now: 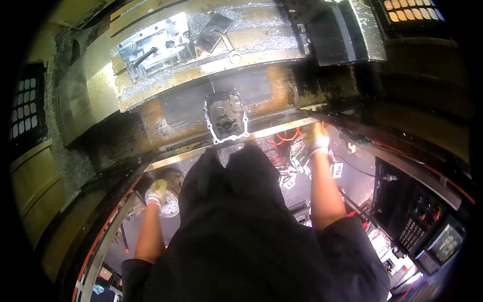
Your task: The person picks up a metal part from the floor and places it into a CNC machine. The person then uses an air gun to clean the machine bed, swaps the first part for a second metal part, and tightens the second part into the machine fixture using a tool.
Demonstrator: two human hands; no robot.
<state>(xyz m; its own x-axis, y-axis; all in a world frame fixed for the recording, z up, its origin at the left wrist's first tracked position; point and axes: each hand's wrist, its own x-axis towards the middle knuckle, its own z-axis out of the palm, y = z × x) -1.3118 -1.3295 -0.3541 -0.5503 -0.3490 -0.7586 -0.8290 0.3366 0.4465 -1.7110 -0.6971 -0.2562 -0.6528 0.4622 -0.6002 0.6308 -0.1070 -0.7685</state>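
Observation:
My left hand [157, 192], in a pale work glove, hangs low on the left above a round container [171, 205] of metal chips. Its fingers merge into one rounded shape. On the right, my gloved right hand [316, 138] is at the end of the pale metal rail [274, 129] along the machine's front; glare and blur hide its fingers, and contact with the rail is unclear. Between the hands, in front of my body, a grey cast metal housing [225, 118] sits at the rail, its hollow side and bolt-hole flange facing up. Neither hand touches it.
On the chip-strewn machine table [261, 30] lie a bright metal fixture block [171, 35], a dark flat plate [214, 32] and a wrench [231, 50]. A dark boxy machine part [334, 32] stands right. Beyond the rail are a red hose [288, 139] and a control panel [445, 244].

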